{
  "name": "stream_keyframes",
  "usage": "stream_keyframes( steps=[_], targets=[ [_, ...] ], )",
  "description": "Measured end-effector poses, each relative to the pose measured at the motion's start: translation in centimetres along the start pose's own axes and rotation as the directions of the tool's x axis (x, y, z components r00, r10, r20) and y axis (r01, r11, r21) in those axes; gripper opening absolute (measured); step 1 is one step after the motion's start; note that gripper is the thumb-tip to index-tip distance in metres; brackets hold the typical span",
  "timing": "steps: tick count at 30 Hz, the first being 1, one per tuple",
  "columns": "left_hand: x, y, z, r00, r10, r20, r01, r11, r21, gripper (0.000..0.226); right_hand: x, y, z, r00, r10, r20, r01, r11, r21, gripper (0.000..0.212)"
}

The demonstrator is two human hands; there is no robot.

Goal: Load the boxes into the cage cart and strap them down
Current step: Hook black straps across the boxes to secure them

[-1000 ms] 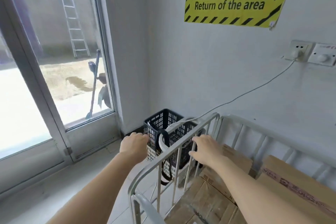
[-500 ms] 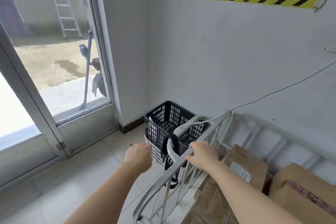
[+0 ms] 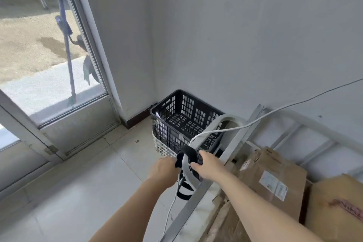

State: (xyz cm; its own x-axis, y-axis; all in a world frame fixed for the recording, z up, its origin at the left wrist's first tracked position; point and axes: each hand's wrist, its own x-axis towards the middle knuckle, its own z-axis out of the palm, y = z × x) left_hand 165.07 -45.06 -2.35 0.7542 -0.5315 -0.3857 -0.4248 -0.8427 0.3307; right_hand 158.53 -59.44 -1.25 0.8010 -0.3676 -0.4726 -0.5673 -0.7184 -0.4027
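Two bare hands meet at the near rail of the grey metal cage cart [image 3: 189, 210]. Our left hand [image 3: 164, 170] has its grip curled onto the bunched black webbing strap [image 3: 187, 155]. Our right hand [image 3: 210, 167] pinches the same bundle between thumb and fingers, and a pale grey band [image 3: 187, 173] loops through it.

The brown cardboard boxes [image 3: 261, 165] already lie inside the cart, just right of our hands, not yet strapped. A thin white cable [image 3: 316, 95] crosses the rail and drops past the bundle. We judge that pulling the strap free could snag it and tug at whatever it feeds.

Beyond, the black slatted plastic crate [image 3: 186, 116] stands close against the rail, where a swinging strap end could catch.
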Motion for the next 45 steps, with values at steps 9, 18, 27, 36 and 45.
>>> stream_keyframes(
  steps=[9, 18, 27, 36, 45],
  targets=[
    [4.2, 0.8, -0.3, 0.978, -0.043, 0.206, 0.155, 0.811, -0.565, 0.028, 3.8, -0.2, 1.6, 0.996, 0.074, 0.047, -0.086, 0.927, 0.365, 0.020],
    [5.1, 2.2, -3.1, 0.984, -0.169, 0.057, 0.093, 0.217, -0.972, 0.049, 2.3, -3.1, -2.3, 0.989, -0.100, -0.106, 0.143, 0.819, 0.556, 0.026],
    [2.3, 5.1, -11.4, 0.993, -0.093, -0.071, -0.066, 0.052, -0.996, 0.012, -0.6, -4.1, -8.9, 0.975, -0.178, -0.136, 0.217, 0.606, 0.766, 0.011],
    [-1.0, 6.8, -17.1, 0.971, -0.083, -0.225, -0.230, -0.051, -0.972, 0.006, -4.4, -4.5, -14.2, 0.867, -0.072, -0.492, 0.446, 0.550, 0.706, 0.015],
    [-2.5, 7.3, -19.2, 0.894, -0.178, -0.411, -0.410, 0.042, -0.911, 0.008, -8.7, -6.2, -19.6, 0.717, -0.114, -0.688, 0.665, 0.409, 0.625, 0.015]
  ],
)
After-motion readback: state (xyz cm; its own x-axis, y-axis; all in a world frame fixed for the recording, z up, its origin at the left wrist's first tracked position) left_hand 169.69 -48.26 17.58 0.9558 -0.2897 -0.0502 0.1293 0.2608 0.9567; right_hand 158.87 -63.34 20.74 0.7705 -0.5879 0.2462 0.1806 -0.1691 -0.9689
